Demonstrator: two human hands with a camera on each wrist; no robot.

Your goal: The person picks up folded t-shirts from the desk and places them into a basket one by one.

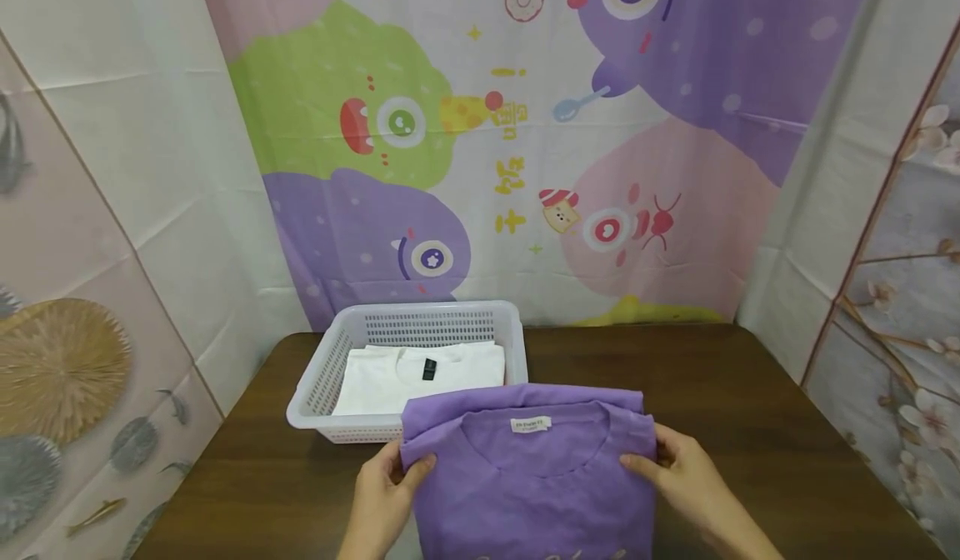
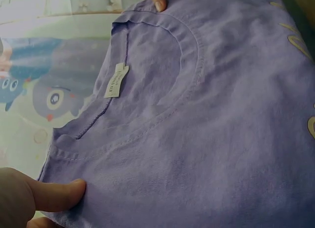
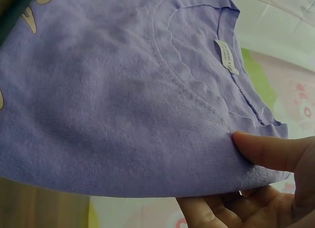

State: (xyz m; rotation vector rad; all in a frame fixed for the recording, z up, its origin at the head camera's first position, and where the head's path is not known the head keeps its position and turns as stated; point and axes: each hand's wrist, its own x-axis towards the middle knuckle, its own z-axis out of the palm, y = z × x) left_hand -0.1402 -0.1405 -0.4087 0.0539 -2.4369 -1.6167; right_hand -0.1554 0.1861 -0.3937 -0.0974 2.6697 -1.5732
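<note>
A folded purple T-shirt [image 1: 540, 493] hangs between my two hands at the near side of the table, its round neckline upward and a white label [image 1: 531, 424] inside the collar. My left hand [image 1: 384, 489] pinches its left shoulder, thumb in front. At the opposite shoulder my right hand [image 1: 690, 477] grips the cloth, thumb on top and fingers beneath, as the right wrist view shows. Light lettering [image 2: 298, 43] runs across the chest. Behind the shirt, a folded white T-shirt [image 1: 420, 377] with a black neck label lies in a white plastic basket [image 1: 307, 410].
The basket stands at the back left of the dark wooden table [image 1: 750, 427], partly covered by the purple shirt's upper edge. A cartoon-printed cloth [image 1: 517, 277] hangs behind the table, with patterned curtains on both sides.
</note>
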